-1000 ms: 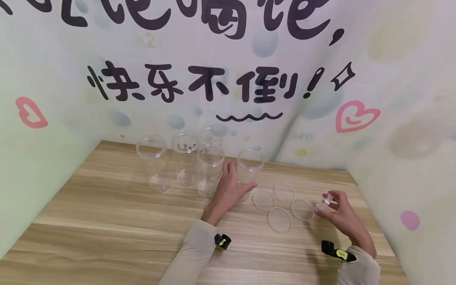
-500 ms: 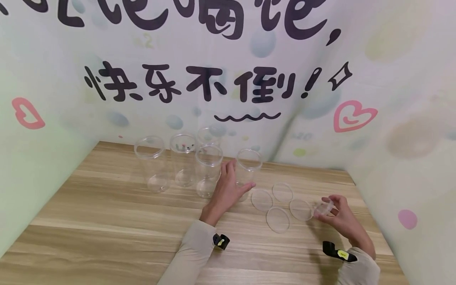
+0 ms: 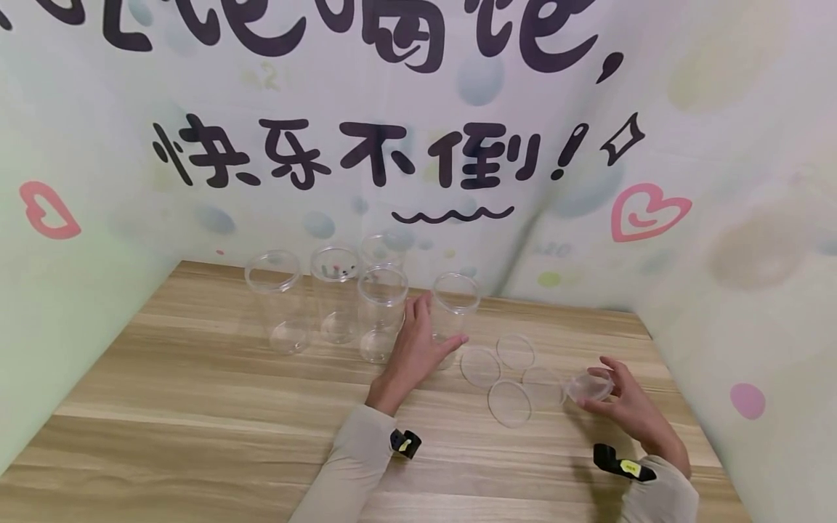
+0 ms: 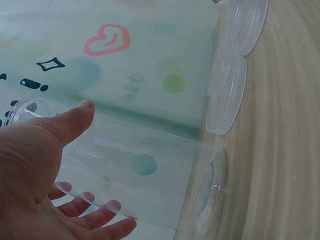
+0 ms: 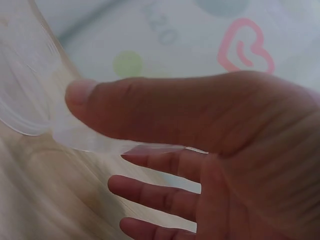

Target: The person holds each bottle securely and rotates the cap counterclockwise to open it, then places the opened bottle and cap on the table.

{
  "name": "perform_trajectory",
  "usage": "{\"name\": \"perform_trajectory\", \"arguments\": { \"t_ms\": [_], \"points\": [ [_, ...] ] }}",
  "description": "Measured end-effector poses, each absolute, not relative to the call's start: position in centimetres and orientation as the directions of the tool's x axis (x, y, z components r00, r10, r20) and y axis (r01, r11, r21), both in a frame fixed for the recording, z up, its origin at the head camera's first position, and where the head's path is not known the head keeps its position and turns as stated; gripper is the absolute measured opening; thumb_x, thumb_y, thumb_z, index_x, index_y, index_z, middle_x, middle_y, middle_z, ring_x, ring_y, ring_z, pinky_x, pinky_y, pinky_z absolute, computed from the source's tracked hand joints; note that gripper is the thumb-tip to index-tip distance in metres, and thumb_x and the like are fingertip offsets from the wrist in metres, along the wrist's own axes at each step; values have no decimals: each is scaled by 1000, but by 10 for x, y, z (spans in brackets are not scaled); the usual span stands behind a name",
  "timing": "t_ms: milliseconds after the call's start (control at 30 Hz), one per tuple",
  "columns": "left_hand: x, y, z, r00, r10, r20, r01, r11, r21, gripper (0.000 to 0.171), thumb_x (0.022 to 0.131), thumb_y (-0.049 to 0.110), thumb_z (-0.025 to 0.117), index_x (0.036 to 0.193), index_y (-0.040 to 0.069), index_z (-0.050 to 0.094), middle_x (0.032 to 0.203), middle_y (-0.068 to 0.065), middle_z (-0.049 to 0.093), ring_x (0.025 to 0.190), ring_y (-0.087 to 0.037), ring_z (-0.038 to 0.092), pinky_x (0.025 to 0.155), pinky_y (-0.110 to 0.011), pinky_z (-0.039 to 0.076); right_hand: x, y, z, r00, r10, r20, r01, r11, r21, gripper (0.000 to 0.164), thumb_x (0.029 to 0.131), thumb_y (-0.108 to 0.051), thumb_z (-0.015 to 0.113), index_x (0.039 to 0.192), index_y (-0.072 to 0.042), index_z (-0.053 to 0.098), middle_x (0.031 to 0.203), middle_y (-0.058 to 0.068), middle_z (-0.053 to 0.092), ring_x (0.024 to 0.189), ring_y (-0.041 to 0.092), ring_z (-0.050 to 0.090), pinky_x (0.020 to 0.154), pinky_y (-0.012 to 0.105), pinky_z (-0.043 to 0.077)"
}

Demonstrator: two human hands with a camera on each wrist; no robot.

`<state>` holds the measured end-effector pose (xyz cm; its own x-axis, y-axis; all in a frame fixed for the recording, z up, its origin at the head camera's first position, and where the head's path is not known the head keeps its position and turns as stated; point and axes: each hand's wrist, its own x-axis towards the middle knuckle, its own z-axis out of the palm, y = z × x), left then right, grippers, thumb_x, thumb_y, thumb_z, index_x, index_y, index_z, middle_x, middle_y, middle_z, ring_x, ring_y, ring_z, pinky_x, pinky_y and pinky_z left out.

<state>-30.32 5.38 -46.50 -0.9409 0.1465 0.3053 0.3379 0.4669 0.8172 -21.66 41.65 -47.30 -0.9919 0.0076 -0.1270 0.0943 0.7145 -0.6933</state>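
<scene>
My left hand (image 3: 418, 345) is beside the rightmost tall clear plastic cup (image 3: 456, 319). Its thumb extends in front of the cup and its fingers lie along the left side. In the left wrist view the fingers (image 4: 116, 206) look loose and fairly straight, their tips against or close to the cup wall. My right hand (image 3: 631, 399) pinches a clear plastic lid (image 3: 588, 388) by its edge, thumb on the near side, low over the table. The lid meets or slightly overlaps another lid (image 3: 543, 386); whether it touches the table is unclear.
More clear cups stand upright at the back left, among them a near cup (image 3: 382, 316) and a leftmost cup (image 3: 273, 301). Flat lids lie between the hands, including a left lid (image 3: 480, 367) and a front lid (image 3: 510, 404). Printed walls (image 3: 719, 305) border the wooden table (image 3: 196, 407).
The lid in my right hand has tipped from steeply tilted to nearly flat and come down slightly. The neighbouring lid has slid a little left. My left hand holds its place.
</scene>
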Motion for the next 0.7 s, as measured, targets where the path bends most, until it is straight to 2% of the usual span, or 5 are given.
{"name": "perform_trajectory", "arguments": {
  "t_ms": [167, 467, 700],
  "points": [
    [-303, 54, -466, -942, 145, 303, 335, 464, 820, 93, 81, 35, 83, 149, -1, 30, 143, -20, 36, 127, -37, 48, 106, -48, 44, -218, 414, -473, -992, -9, -129, 80, 743, -664, 83, 88, -29, 76, 149, 1, 29, 148, 25, 42, 128, 51, 45, 85, 32, 47],
    [-305, 55, -466, -941, 137, 311, 338, 457, 823, 93, 80, 35, 83, 149, 0, 31, 138, -19, 39, 125, -36, 49, 104, -48, 45, -224, 408, -477, -994, -28, -109, 48, 772, -634, 81, 84, -28, 80, 145, 1, 35, 145, 28, 44, 127, 53, 43, 90, 45, 45],
    [-304, 56, -468, -941, 123, 314, 335, 454, 826, 92, 79, 34, 84, 147, 1, 32, 134, -20, 42, 121, -35, 52, 102, -47, 46, -228, 401, -480, -995, -42, -88, 21, 789, -614, 83, 80, -23, 83, 142, 7, 37, 137, 33, 48, 117, 44, 51, 88, 38, 45]
  ]
}}
